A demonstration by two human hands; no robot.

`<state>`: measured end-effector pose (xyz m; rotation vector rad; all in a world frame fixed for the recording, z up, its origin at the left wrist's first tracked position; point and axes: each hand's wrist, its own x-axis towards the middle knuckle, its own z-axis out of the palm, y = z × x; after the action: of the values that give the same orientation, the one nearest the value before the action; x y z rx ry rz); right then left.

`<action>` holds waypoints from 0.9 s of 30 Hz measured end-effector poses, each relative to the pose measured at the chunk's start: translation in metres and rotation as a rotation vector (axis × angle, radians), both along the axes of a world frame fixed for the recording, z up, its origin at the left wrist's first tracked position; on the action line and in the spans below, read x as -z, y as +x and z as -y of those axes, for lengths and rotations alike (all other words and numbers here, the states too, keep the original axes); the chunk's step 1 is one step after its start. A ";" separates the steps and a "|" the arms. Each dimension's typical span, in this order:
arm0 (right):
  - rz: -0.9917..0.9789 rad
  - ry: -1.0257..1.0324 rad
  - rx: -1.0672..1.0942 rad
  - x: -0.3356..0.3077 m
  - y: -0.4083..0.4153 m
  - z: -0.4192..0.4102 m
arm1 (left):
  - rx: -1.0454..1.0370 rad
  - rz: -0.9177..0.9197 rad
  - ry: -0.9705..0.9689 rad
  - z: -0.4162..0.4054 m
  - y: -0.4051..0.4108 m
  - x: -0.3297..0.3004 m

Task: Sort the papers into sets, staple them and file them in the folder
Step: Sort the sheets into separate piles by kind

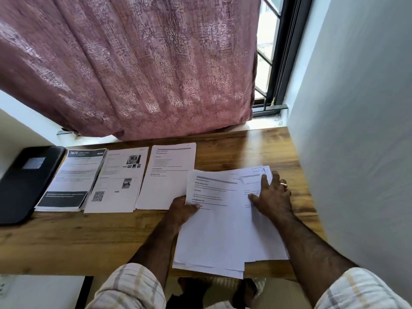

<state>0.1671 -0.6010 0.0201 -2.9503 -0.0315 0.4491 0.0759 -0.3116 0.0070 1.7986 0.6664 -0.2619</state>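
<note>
The wooden desk (256,148) bears a black folder (24,181) and four paper stacks (116,181).

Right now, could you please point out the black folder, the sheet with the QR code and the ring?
black folder (24,186): head view, middle of its cover.
sheet with the QR code (116,181): head view, centre of the page.
ring (283,185): head view, the band on a right-hand finger.

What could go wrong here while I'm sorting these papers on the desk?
The loose fanned white sheets overhang the wooden desk's near edge, so some might slide off. The left hand pinches only the top sheet's edge, which might crease. The three sorted piles overlap slightly, so sets could mix.
</note>
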 end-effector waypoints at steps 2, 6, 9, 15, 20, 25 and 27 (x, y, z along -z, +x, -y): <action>-0.031 -0.021 -0.028 0.003 0.000 0.001 | -0.016 0.017 0.027 0.002 0.000 0.000; -0.012 -0.032 -0.055 0.004 0.002 -0.001 | -0.031 0.048 0.170 0.006 0.006 0.001; 0.033 -0.041 -0.055 0.000 0.005 -0.003 | -0.053 0.099 0.202 0.005 0.007 0.004; 0.291 0.158 -0.181 0.014 -0.011 -0.018 | 0.061 0.158 0.391 0.011 0.005 0.008; -0.037 0.070 -0.238 0.030 -0.014 -0.029 | 0.195 0.185 0.771 0.017 0.004 0.010; -0.046 0.066 -0.259 0.032 -0.009 -0.028 | 0.361 0.267 0.823 0.027 0.017 0.011; -0.031 0.071 -0.266 0.032 -0.008 -0.029 | 0.402 0.168 0.430 0.031 0.022 0.013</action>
<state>0.1590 -0.5716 -0.0120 -2.8784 -0.4314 0.5156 0.0980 -0.3429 -0.0060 2.3365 0.2438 -0.2431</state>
